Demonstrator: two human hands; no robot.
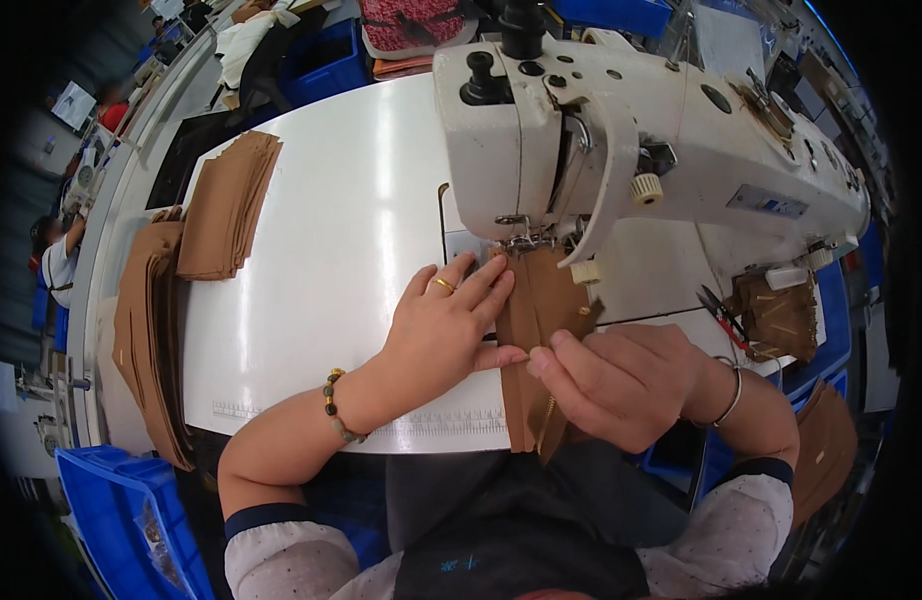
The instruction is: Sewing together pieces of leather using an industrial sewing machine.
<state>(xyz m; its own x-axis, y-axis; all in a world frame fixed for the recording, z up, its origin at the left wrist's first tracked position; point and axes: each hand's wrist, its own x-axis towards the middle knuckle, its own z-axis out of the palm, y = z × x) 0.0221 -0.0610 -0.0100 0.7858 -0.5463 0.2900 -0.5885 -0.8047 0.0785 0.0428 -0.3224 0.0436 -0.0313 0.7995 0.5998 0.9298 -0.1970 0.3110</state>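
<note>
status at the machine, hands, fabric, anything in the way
Left hand open at left edge of brown fabric; right hand pinching it. Its far end at the presser foot. Red-handled snips off right, clear of both hands.

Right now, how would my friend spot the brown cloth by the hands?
Find the big white sewing machine, then look below its needle end. A long brown cloth piece runs down the picture from there, with the left hand and right hand at it. Unlike the brown fabric stacks at left, this piece reaches under the machine.
</note>
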